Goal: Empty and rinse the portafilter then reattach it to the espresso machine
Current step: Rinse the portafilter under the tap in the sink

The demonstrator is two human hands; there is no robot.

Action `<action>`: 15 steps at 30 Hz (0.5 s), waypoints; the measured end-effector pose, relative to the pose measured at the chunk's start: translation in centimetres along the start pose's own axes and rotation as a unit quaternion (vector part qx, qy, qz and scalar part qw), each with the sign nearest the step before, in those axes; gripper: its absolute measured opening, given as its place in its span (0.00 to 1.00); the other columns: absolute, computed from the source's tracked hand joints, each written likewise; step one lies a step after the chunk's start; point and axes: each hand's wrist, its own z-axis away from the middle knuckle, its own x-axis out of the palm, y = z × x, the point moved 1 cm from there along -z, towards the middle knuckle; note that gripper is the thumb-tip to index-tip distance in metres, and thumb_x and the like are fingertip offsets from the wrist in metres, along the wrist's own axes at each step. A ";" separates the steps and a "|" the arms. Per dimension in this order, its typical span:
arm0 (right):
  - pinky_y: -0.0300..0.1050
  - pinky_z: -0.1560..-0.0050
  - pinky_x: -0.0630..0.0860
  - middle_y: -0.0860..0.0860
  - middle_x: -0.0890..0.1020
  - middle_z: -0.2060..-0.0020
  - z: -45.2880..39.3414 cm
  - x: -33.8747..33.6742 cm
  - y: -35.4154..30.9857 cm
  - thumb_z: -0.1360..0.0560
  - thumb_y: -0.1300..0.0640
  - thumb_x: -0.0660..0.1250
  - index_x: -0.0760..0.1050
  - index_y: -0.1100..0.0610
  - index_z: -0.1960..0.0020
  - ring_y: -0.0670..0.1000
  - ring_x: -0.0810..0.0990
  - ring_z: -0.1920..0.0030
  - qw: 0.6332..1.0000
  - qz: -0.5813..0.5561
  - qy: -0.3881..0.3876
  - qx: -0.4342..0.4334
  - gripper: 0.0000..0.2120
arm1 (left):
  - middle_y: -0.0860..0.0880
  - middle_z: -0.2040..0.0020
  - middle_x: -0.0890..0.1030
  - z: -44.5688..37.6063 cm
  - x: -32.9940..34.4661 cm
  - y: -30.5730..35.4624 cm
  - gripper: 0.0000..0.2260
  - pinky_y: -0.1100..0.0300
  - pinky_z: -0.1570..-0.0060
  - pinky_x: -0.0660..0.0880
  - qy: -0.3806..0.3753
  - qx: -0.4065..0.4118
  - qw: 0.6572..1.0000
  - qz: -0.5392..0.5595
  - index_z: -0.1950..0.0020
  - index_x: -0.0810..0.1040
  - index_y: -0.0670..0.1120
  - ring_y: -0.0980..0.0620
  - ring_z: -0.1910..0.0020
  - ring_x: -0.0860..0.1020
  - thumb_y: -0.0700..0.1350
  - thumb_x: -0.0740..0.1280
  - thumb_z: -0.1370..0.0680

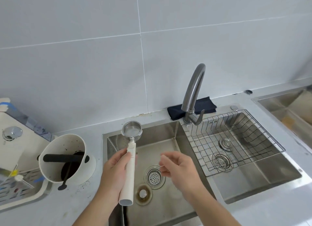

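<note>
Left hand [114, 173] grip closed round the white handle of the portafilter [130, 151]; basket end up, empty-looking, over the back-left corner of the sink [168, 202]. Right hand [179, 168] loose, half-curled, holding nothing, above the drain. Faucet [194, 94] off and its spout sits well right of the basket, so my guess is rinse comes next. Risks: water hitting the basket rim and spraying the tabletop [81, 209]; wet handle slipping in a one-handed hold; swinging left could clip the knock box [65, 158]. Espresso machine [15, 136] far left.
</note>
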 end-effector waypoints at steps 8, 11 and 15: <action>0.55 0.51 0.81 0.51 0.85 0.64 4.5 5.2 1.3 0.37 0.47 0.74 0.78 0.52 0.45 0.51 0.83 0.64 0.985 0.018 -0.151 0.082 0.22 | 0.48 0.60 0.86 0.5 -0.3 0.5 0.14 0.54 0.58 0.74 -0.010 0.015 0.999 0.030 0.62 0.86 0.57 0.50 0.62 0.80 0.41 0.67 0.22; 0.52 0.52 0.82 0.51 0.86 0.63 5.5 6.3 1.3 0.34 0.51 0.74 0.80 0.51 0.44 0.51 0.84 0.62 0.983 0.030 -0.175 0.055 0.19 | 0.48 0.59 0.87 0.7 -0.9 0.3 0.12 0.55 0.60 0.75 -0.011 0.011 0.999 0.031 0.60 0.86 0.57 0.51 0.62 0.81 0.42 0.68 0.22; 0.54 0.52 0.82 0.54 0.87 0.61 6.5 7.5 1.3 0.35 0.56 0.75 0.80 0.48 0.45 0.57 0.86 0.58 0.985 0.055 -0.159 0.033 0.18 | 0.48 0.60 0.86 0.9 -1.7 0.3 0.11 0.55 0.60 0.76 -0.028 0.015 0.999 0.025 0.59 0.86 0.57 0.53 0.63 0.81 0.43 0.67 0.23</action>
